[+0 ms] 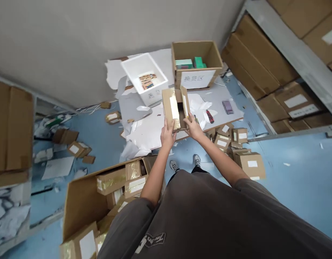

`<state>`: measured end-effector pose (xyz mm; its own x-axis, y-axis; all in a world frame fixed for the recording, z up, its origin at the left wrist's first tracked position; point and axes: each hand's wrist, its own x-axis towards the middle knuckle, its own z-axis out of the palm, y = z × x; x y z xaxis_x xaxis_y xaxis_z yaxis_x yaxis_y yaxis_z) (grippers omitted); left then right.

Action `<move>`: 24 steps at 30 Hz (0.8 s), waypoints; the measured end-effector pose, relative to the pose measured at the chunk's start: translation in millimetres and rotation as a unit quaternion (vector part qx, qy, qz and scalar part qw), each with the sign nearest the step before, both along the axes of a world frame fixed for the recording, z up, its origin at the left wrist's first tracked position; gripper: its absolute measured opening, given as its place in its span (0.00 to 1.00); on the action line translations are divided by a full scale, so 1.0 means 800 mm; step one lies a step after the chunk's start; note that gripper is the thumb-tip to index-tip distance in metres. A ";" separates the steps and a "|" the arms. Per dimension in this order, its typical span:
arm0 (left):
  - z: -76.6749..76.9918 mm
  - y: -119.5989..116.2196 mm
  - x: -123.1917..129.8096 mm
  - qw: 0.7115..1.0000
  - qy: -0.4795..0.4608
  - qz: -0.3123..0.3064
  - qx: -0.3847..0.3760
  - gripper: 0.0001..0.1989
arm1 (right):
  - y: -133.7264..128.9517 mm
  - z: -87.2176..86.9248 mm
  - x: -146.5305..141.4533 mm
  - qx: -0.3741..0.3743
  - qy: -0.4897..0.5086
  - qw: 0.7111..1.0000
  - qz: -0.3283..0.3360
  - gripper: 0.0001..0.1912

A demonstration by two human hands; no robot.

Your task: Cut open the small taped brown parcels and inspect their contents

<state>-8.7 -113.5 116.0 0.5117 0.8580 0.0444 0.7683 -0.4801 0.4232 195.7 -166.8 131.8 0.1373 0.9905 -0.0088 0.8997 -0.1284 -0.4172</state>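
Between my two hands is a small cardboard box [170,104], its top flaps parted and a dark gap showing inside. My left hand [168,135] grips its near left corner, fingers closed against the side. On the other side, my right hand [193,126] has its fingers closed on the right flap and near edge. The box is over the near part of a paper-covered table [144,127]; whether it rests there I cannot tell. Just right of it lies a red and black tool [210,117], perhaps a cutter, beside crumpled white paper [198,103].
Behind stand a white bin [157,88] with small packets and a labelled carton [218,66] holding green boxes. A large carton [82,201] of taped boxes is at lower left. Small boxes [249,162] lie on the floor at right, near a loaded shelf [295,129].
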 end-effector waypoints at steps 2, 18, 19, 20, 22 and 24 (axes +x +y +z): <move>0.019 -0.002 0.059 0.998 -0.016 -0.054 0.021 0.47 | -0.030 0.024 0.052 0.018 -0.011 0.998 -0.055 0.39; 0.045 -0.235 0.544 0.903 -0.077 -0.422 -0.013 0.49 | -0.432 0.049 0.443 0.000 -0.043 0.919 -0.392 0.65; 0.044 -0.241 0.557 0.900 -0.075 -0.429 -0.013 0.49 | -0.447 0.047 0.458 -0.012 -0.047 0.917 -0.395 0.68; 0.043 -0.245 0.567 0.900 -0.072 -0.430 -0.010 0.49 | -0.457 0.046 0.473 -0.020 -0.054 0.918 -0.393 0.70; 0.044 -0.244 0.580 0.906 -0.066 -0.418 -0.001 0.48 | -0.466 0.046 0.497 -0.016 -0.073 0.923 -0.377 0.71; 0.048 -0.234 0.584 0.920 -0.059 -0.387 0.008 0.48 | -0.458 0.049 0.514 0.002 -0.089 0.933 -0.349 0.69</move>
<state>458.1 -300.4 154.5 0.9600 0.2377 0.1478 0.1430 -0.8706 0.4707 607.2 -533.2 170.6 0.7481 0.6588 0.0797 0.6522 -0.7078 -0.2714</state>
